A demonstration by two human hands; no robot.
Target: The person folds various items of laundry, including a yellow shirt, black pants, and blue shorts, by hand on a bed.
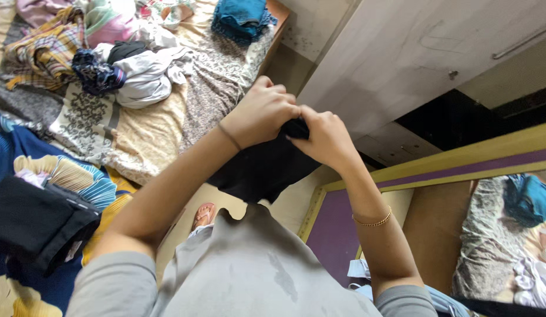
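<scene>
Down near the chest, grey sleeves and shirt fill the bottom of the view, and out ahead both hands meet: the left hand [258,114] and the right hand [324,138] are each pinched shut on the top edge of a black garment [264,167], knuckles touching, the cloth hanging slack below them over the floor gap. Risk here, I'd say: with both grips bunched at one spot, the loose lower half could twist or slide out uneven if one pinch eases. A sandalled foot [204,216] shows just under the hanging hem (close enough to catch it, perhaps). To the left, a folded black piece [38,223] lies on the patterned bedspread [91,126], its edge close beside the left elbow. To the right, a mirror frame [437,164] hems in that arm. Farther off, a white heap of clothes [147,76], then a blue pile [242,17] at the bed's far corner; the cupboard door [414,47] closes the space ahead.
</scene>
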